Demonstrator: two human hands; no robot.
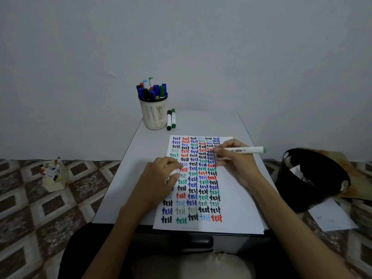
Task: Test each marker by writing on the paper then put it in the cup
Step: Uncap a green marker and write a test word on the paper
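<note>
Paper (237, 208) lies near on the bench (128, 170), full of words. Left grip (159, 178) rests on it, fingers curled round a small white thing (174, 172), maybe a cap. Right grip (235, 164) is clamped on the marker (247, 150), which lies sideways, tip left, green end right. Cup (154, 115) stands far and left, so I think the right grip must reach far-left.

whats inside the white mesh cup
The cup holds a bunch of markers standing upright, with black, blue, green and red ends showing. Its wall hides their lower halves and the bottom.
</note>
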